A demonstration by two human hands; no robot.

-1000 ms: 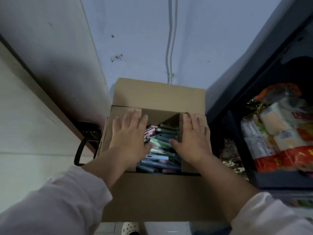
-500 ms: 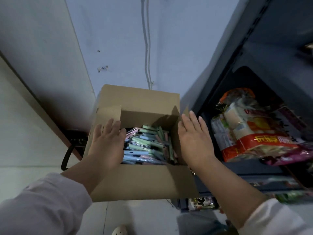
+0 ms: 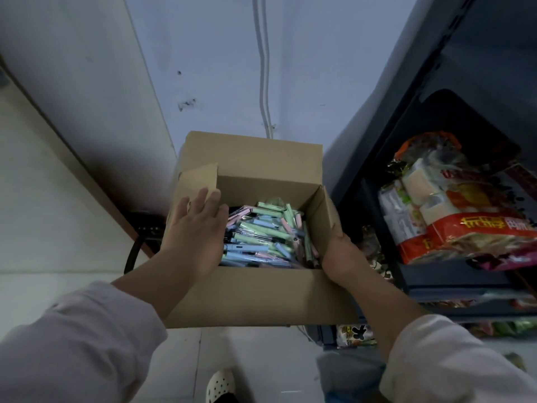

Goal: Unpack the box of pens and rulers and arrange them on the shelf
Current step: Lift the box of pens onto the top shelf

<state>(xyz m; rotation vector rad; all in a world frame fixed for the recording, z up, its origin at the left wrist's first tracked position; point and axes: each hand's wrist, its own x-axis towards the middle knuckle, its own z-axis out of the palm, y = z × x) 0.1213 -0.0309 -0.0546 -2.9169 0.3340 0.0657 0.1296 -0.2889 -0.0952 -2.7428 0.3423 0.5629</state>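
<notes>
Box (image 3: 255, 298): brown cardboard, open, at the centre of view and a little toward 6 o'clock. Its far flap (image 3: 252, 155) stands up at the box's 12 o'clock, in front of the pale blue wall (image 3: 319, 68). Its right flap (image 3: 327, 210) stands up at the box's 3 o'clock.

Pens (image 3: 261, 237): a loose heap inside the box, in pastel green, blue and pink. Most lie crosswise; a few at the 3 o'clock side run toward 12 o'clock. Several look to be in clear wrappers.

Your left hand (image 3: 197, 231): palm down across the box's 9 o'clock edge. The fingers are straight and close together, pointing toward 12 o'clock, and they hold nothing. The palm overlaps the left end of the heap.

Your right hand (image 3: 341, 254): at the near 3 o'clock corner of the box, touching the base of the right flap. Its fingers pass behind the cardboard and are hidden, so I cannot tell whether you grip the flap or only press against it.

Shelf (image 3: 453, 279): a dark unit at 3 o'clock of the view, just beside the box. Snack packets (image 3: 465, 228) in red, orange and white are stacked on it.

Also in view: a white cable (image 3: 263, 68) runs down the wall at 12 o'clock, and a pale perforated shoe (image 3: 220, 385) shows at 6 o'clock.
</notes>
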